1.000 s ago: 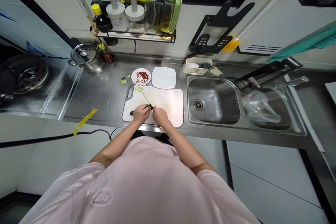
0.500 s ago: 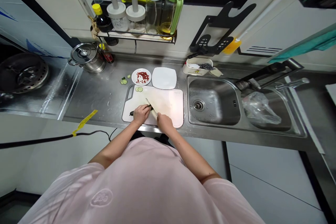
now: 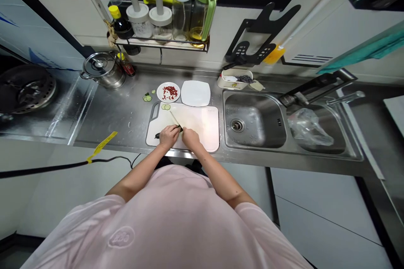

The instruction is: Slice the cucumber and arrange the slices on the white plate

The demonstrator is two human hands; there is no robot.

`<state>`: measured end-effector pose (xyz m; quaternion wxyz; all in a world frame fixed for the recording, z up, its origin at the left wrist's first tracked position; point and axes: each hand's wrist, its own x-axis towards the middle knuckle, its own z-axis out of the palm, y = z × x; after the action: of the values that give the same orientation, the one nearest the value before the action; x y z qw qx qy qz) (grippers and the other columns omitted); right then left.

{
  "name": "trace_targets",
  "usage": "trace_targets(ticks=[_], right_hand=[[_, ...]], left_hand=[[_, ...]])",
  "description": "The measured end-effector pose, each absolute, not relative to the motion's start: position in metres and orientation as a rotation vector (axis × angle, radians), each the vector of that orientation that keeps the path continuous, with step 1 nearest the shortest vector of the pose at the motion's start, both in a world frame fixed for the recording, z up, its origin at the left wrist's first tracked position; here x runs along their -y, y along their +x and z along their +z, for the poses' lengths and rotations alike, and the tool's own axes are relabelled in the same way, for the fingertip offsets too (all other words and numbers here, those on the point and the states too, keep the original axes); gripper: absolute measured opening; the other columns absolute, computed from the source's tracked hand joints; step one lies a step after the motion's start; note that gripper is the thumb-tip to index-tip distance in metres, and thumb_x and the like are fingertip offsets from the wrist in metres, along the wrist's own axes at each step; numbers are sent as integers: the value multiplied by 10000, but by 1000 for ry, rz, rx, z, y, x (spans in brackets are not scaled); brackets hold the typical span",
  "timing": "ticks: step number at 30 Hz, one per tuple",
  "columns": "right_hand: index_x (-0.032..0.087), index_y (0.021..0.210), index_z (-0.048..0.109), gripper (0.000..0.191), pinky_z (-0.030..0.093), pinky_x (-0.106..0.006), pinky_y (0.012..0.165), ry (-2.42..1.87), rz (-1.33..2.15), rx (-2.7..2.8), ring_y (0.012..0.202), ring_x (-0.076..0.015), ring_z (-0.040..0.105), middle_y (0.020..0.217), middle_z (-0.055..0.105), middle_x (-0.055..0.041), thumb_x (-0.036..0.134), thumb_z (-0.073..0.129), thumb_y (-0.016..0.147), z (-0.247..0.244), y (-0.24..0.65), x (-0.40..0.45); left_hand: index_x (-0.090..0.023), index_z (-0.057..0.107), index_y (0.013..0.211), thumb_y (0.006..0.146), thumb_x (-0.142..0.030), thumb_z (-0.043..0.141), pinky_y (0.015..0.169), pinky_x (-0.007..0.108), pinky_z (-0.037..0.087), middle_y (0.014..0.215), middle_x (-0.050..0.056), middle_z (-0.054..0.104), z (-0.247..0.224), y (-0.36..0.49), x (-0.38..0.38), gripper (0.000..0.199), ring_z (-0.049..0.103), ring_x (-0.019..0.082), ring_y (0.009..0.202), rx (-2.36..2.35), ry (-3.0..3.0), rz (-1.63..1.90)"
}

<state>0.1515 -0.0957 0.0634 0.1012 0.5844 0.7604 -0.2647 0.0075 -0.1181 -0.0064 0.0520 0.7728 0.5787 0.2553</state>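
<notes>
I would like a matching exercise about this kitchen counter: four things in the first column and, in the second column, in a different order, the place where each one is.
Column 1
1. Knife
2. Dark green vegetable
3. Red pieces
4. Clear plastic bag

Column 2
A. On the round white plate
B. In the right-hand sink basin
C. Gripped by the right hand
D. Held by the left hand on the cutting board

Right pairs: 1-C, 2-D, 3-A, 4-B
</notes>
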Motion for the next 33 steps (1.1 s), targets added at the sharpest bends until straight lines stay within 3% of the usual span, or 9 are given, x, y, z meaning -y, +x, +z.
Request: trace_targets(ticks=[13,33], right_hand=[[163,1096,522,245,426,-301,722,1700,-736,-2161,891,-232,637,948,659,-129,193,322,958,63,181,132],[159,1107,516,250,440,-282,755,1737,-731,-2192,927,-208,641,978,665,-123,152,321,951,61,158,109]], left_hand=[[-258,705,986,899,-283,497,815,322,451,1074,53,668,-7,9,118,227,589,186,946,-1764,2295,795],[-244,705,986,895,-277,502,789,317,455,1061,52,676,-5,10,119,225,598,187,922,-1787,2322,781]])
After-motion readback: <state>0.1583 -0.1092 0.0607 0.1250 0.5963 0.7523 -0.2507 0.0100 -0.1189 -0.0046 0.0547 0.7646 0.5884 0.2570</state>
